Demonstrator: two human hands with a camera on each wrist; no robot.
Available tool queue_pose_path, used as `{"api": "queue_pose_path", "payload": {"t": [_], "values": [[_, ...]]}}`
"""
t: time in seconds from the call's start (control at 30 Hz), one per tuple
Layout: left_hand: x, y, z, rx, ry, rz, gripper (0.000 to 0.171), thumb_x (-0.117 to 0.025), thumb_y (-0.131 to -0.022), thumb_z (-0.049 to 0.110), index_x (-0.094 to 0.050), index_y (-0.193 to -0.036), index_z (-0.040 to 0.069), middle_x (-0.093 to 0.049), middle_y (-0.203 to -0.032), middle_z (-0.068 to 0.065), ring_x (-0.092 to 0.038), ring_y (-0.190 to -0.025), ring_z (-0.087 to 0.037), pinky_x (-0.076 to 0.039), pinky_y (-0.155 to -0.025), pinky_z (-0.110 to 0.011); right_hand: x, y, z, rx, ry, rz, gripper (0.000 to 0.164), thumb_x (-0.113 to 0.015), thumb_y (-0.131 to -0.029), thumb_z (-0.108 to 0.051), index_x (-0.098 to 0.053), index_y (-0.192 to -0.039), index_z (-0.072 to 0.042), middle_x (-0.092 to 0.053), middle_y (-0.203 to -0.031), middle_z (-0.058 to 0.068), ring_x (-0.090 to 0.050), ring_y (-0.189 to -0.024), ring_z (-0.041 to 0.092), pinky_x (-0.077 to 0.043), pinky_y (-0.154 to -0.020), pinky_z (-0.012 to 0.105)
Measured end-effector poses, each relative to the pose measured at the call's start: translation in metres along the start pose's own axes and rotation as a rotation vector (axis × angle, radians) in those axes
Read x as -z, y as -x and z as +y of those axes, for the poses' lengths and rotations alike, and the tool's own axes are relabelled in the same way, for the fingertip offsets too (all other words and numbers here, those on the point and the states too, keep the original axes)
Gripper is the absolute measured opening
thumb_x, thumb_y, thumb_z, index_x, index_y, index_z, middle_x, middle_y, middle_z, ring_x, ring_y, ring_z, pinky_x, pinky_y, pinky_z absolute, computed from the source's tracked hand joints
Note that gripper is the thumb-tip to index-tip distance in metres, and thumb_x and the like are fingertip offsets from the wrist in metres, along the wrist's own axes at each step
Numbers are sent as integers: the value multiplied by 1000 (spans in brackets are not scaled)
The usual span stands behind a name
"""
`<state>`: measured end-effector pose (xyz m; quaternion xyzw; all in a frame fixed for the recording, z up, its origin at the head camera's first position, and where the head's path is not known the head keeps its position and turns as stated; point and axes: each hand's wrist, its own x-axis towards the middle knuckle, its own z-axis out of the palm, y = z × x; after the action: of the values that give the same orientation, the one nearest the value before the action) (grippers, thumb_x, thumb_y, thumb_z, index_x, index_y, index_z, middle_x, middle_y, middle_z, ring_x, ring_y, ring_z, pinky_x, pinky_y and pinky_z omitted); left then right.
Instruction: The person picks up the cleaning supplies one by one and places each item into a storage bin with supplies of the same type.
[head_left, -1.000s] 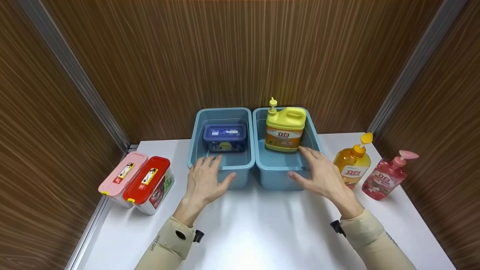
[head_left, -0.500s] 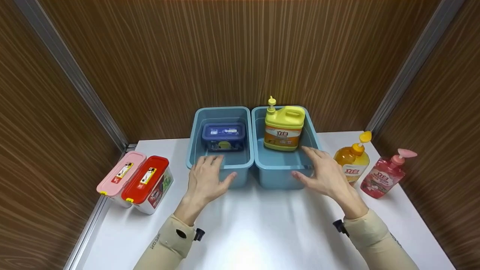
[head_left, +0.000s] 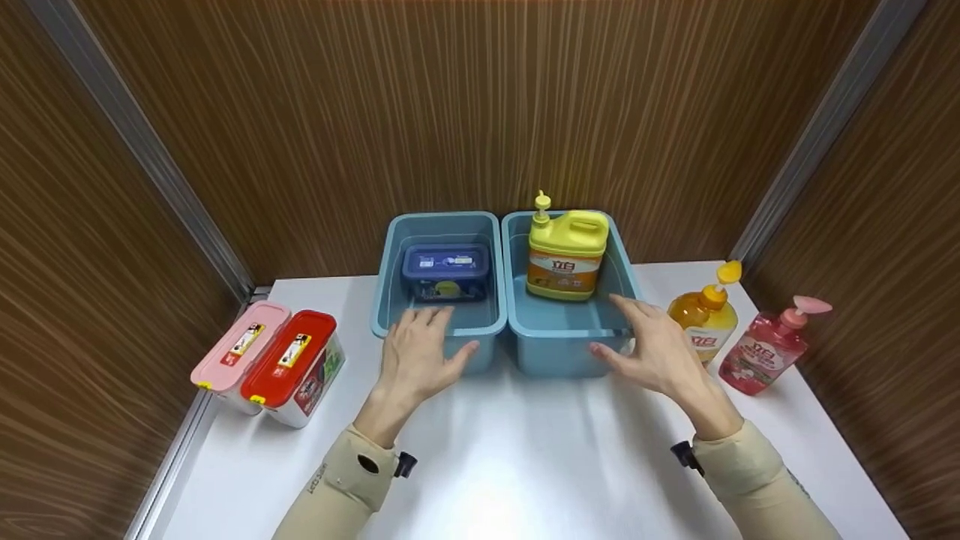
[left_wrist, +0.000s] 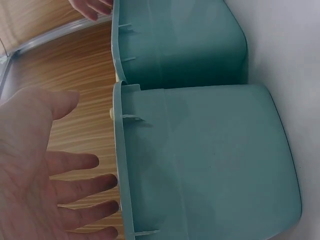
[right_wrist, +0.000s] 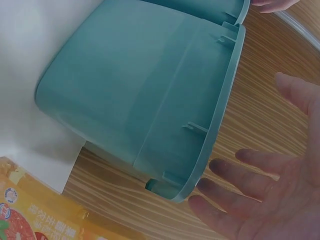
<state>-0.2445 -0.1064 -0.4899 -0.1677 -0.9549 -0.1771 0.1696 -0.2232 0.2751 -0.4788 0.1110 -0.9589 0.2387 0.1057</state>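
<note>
Two blue-green plastic bins stand side by side. My left hand hovers over the front rim of the left bin, fingers spread and holding nothing. Inside that bin sits a dark blue lidded box. Over the front right corner of the right bin is my right hand, its thumb apart from the fingers and nothing in its grasp. A yellow jug with a pump top stands upright in this bin. Both wrist views show the palms and outstretched fingers near the bin rims.
Left on the white table are a pink-lidded box and a red-lidded box. Right of the bins stand an amber pump bottle and a pink pump bottle. Wood-grain panels enclose the back and sides.
My right hand has drifted slightly right, away from the yellow jug. My left hand has shifted a little right relative to its bin. The bins and their contents stay as they were.
</note>
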Motion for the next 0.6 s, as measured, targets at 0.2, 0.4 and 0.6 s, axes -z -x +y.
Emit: {"api": "queue_pose_path", "payload": {"t": [0.2, 0.4, 0.6], "values": [[0, -3, 8, -11, 10, -1, 74, -75, -99, 60, -70, -150, 6, -75, -148, -20, -68, -137, -45, -59, -110, -66, 4, 3, 3, 3, 1, 5, 89, -85, -97, -51, -52, -166, -5, -61, -163, 28, -62, -145, 54, -51, -117, 75], [-3, -7, 15, -23, 10, -4, 73, -75, -100, 60, -70, -149, 7, -77, -144, -19, -70, -133, -43, -60, -109, -62, 6, 6, 9, 9, 5, 32, 86, -86, -96, -47, -55, -164, -5, -64, -160, 28, -68, -138, 52, -57, -111, 73], [-5, -12, 21, -38, 1, -17, 72, -76, -100, 60, -70, -149, 7, -77, -143, -18, -71, -130, -41, -63, -105, -60, 10, 8, 15, 11, 15, 66, 84, -87, -95, -45, -57, -162, -4, -68, -155, 28, -71, -130, 49, -58, -110, 71]]}}
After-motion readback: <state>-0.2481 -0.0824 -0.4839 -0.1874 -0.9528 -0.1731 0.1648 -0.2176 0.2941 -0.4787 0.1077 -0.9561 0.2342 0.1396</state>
